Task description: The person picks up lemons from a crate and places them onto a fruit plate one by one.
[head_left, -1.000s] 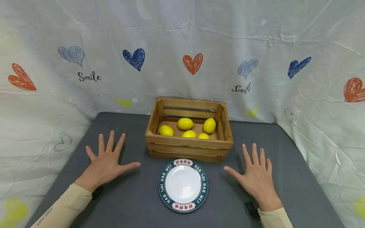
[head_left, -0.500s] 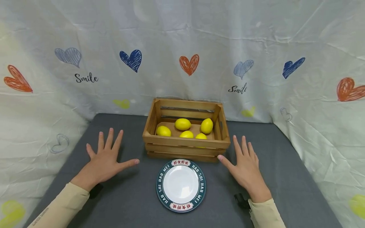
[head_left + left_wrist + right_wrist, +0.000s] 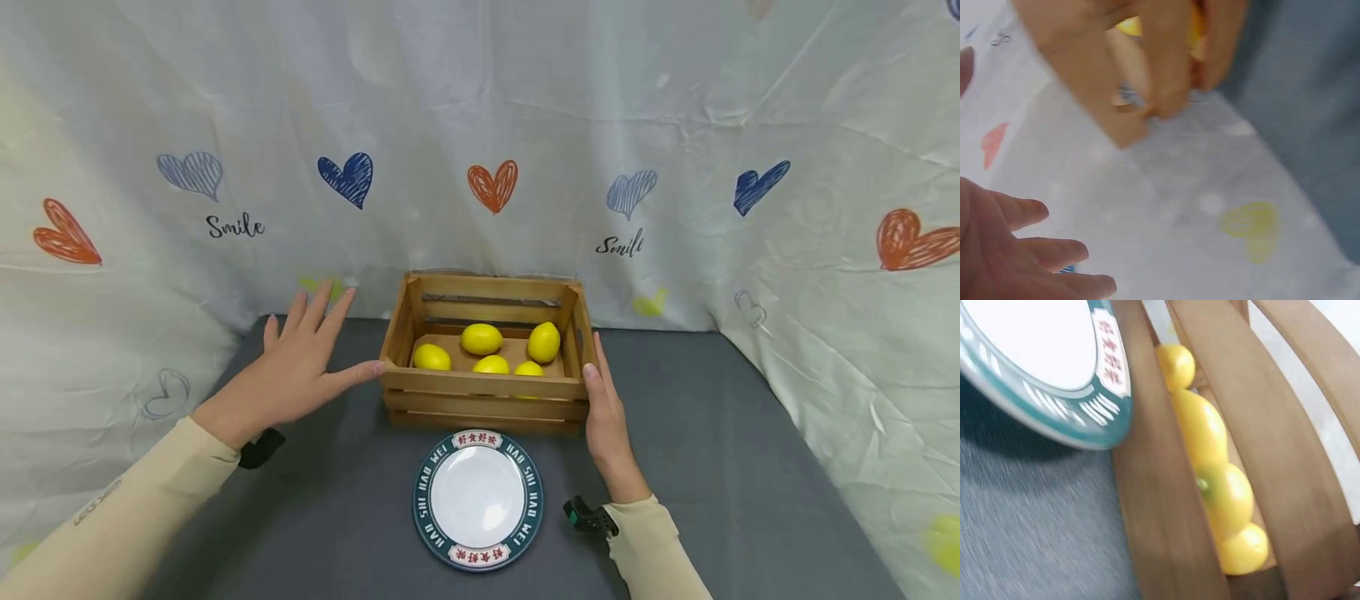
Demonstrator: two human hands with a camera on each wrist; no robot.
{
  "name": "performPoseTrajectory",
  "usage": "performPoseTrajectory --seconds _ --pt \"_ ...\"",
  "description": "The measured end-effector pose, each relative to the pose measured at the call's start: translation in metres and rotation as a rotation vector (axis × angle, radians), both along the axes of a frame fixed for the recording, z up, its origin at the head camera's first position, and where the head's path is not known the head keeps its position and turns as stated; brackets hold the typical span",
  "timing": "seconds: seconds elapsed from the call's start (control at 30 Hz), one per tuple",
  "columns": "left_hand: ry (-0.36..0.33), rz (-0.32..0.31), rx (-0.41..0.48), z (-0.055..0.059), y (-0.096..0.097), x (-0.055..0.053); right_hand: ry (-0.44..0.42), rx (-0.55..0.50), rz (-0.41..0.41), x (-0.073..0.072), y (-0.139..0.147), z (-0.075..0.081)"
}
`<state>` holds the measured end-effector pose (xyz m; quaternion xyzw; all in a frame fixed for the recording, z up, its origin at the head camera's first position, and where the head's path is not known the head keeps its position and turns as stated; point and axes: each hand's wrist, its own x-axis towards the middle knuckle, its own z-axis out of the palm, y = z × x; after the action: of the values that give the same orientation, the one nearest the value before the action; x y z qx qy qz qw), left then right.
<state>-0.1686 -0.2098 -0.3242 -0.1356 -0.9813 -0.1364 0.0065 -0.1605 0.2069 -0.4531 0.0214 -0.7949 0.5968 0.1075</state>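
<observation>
A wooden slatted crate (image 3: 480, 383) stands at the back of the table with several yellow lemons (image 3: 482, 338) inside. My left hand (image 3: 292, 371) is beside its left side, fingers spread, the thumb tip at or very near the front left corner. In the left wrist view the other fingers (image 3: 1066, 250) are apart from the crate (image 3: 1169, 56). Against the crate's right side lies my right hand (image 3: 606, 417), fingers straight, thumb by the front right corner. Lemons (image 3: 1200, 428) show between the slats in the right wrist view, where no hand is visible.
A white plate with a green lettered rim (image 3: 423, 500) sits on the dark grey table (image 3: 712, 433), just in front of the crate. Behind and beside the table hangs a pale curtain (image 3: 420, 100) printed with hearts.
My right hand has moved left and forward to the crate's right side. My left hand has moved forward and right, its thumb now by the crate. Crate and plate stay put.
</observation>
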Motion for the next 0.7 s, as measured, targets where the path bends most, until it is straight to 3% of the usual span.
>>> performPoseTrajectory --seconds 0.17,0.3,0.47,0.7 --pt "0.048 -0.097 -0.031 0.034 0.025 -0.016 0.004 -0.124 -0.015 -0.003 -0.007 -0.010" --pt "0.057 -0.181 -0.051 0.051 0.050 -0.030 0.003 -0.145 -0.006 -0.003 -0.011 -0.012" --pt "0.019 -0.288 -0.069 0.056 0.094 -0.051 0.008 -0.171 -0.026 -0.003 -0.012 -0.014" --pt "-0.076 -0.406 -0.164 0.052 0.152 -0.074 0.021 -0.170 -0.037 -0.004 -0.011 -0.011"
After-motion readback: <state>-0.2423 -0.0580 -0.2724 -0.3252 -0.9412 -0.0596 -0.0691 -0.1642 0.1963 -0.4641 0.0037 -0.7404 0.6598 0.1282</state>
